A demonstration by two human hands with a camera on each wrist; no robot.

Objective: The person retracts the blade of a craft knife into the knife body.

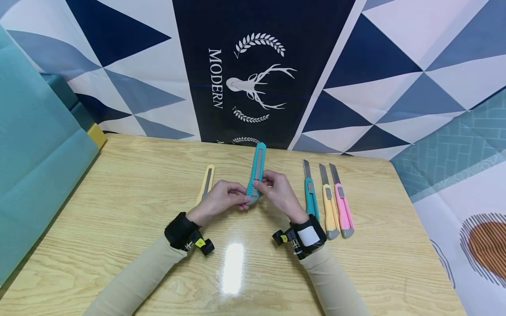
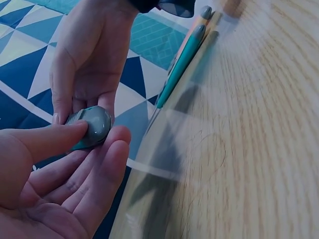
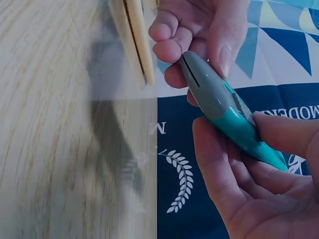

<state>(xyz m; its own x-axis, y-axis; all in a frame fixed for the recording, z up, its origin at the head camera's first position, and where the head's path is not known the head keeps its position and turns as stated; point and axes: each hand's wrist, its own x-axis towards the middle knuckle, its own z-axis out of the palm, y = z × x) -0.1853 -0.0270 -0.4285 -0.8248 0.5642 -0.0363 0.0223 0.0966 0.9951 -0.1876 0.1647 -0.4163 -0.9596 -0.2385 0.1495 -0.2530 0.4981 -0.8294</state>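
Note:
A teal box cutter with a grey end cap is held up between both hands above the table, no blade showing past its tip. My left hand pinches the grey cap at its lower end, thumb on top and fingers beneath. My right hand grips the cutter's body from the side, its thumb at the slider. Beside the left hand lies a yellow box cutter, partly hidden by that hand, with no blade sticking out.
Right of my right hand lie a teal cutter, a yellow cutter and a pink cutter, blades extended away from me. The wooden table ends at a patterned cloth behind. A blue panel stands at left.

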